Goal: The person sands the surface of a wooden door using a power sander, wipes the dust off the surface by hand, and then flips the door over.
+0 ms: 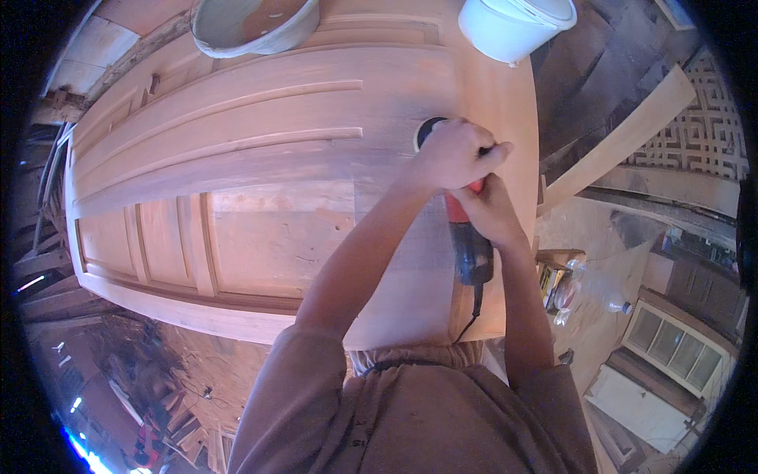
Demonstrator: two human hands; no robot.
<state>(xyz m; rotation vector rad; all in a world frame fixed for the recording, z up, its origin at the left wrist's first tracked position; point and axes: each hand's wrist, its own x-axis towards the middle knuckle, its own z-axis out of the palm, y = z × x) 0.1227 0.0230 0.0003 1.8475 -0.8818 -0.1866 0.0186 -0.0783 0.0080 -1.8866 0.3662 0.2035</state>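
Both my hands are on an angle grinder (474,257) with a red and black body, its cord trailing down toward my waist. My left hand (458,154) is closed around the front end, just right of the round disc (426,133). Lower down, my right hand (493,209) wraps the red part of the body. The disc rests on or just over a pale wooden door panel (403,292); which one is hidden by my left hand. Long grooved mouldings and recessed panels run across the wood to the left.
A grey basin (276,39) and a white bucket (509,31) stand on the wood at the far side. To the right lean a plank (624,138) and a lattice screen (703,118). A framed window piece (675,347) lies on the floor at the right, with timber scraps at the lower left.
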